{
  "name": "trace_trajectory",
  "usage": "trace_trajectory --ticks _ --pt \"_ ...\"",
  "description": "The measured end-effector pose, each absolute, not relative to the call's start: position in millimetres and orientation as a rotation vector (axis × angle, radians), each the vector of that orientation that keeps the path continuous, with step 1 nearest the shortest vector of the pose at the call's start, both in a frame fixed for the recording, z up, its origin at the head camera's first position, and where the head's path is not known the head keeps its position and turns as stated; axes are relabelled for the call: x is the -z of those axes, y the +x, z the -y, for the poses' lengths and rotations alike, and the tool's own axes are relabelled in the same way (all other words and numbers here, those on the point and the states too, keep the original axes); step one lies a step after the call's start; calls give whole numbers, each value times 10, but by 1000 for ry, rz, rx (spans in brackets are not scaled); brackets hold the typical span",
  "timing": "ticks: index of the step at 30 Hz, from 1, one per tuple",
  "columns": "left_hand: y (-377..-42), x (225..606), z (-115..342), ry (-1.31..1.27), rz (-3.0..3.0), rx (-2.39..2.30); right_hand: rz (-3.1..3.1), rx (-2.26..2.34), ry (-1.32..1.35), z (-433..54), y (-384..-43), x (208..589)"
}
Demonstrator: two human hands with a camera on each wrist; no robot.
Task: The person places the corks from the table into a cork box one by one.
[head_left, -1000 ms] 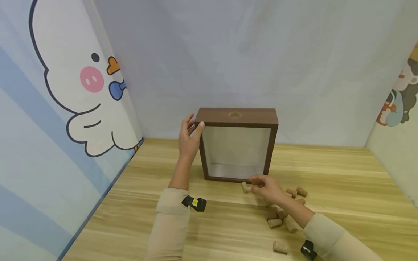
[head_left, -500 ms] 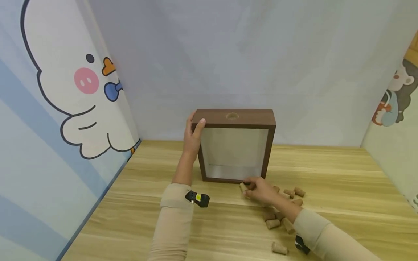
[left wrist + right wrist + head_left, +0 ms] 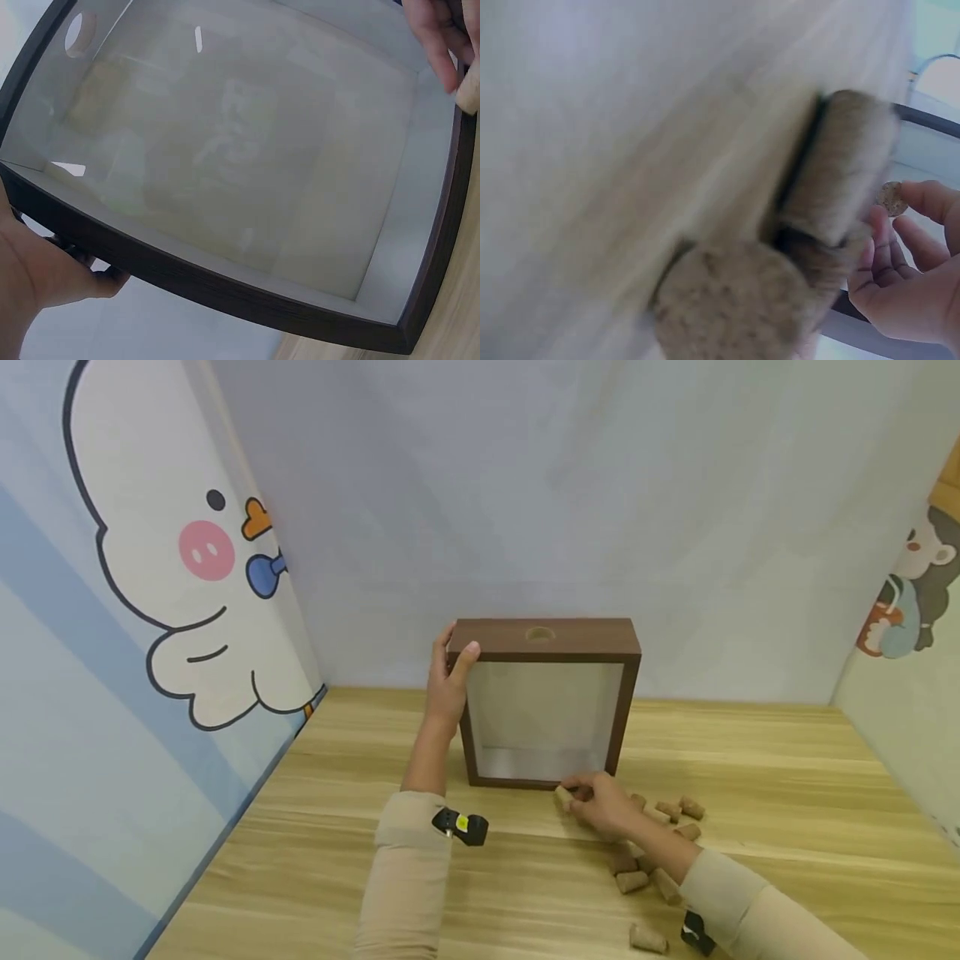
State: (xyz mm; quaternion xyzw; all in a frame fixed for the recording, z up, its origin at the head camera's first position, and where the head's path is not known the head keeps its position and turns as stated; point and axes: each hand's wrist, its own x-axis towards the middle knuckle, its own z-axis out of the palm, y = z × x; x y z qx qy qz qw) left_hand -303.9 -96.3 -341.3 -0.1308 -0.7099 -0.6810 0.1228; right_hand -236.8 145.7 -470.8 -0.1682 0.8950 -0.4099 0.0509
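A dark brown wooden shadow box (image 3: 585,637) with a clear front and a round hole in its top stands upright at the back. My left hand (image 3: 447,692) grips its upper left corner, thumb on the front edge and fingers around the side. In the left wrist view, the left hand (image 3: 41,262) is at the box's dark frame (image 3: 180,276). Just before the box's lower right front, my right hand (image 3: 606,808) pinches a wine cork (image 3: 563,798) between thumb and fingers. The right wrist view shows that cork's round end (image 3: 892,199) at the fingertips.
Several loose corks (image 3: 632,882) lie on the wood-grain table (image 3: 315,843) beneath and beside my right forearm. One cork (image 3: 648,938) lies apart, nearer the front. A pale curtain (image 3: 525,510) hangs behind the box, and a cartoon-printed wall (image 3: 180,652) borders the left.
My right fingers have closed around the cork that lay before the box. The left hand has gone from touching the box's corner to gripping it more fully.
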Motion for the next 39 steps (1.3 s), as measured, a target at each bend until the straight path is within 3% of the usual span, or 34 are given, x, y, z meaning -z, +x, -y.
trace_trajectory --ticks 7,15,39 --pt "-3078 3441 948 -448 2066 1938 -2587 1350 -679 -1571 -2203 4528" --pt "-3094 3381 938 -460 2117 1962 -2346 1587 -610 -1691 -2059 4306" --pt "-3152 3346 858 -503 1974 1951 -2285 1975 -644 -1751 -2075 3583"
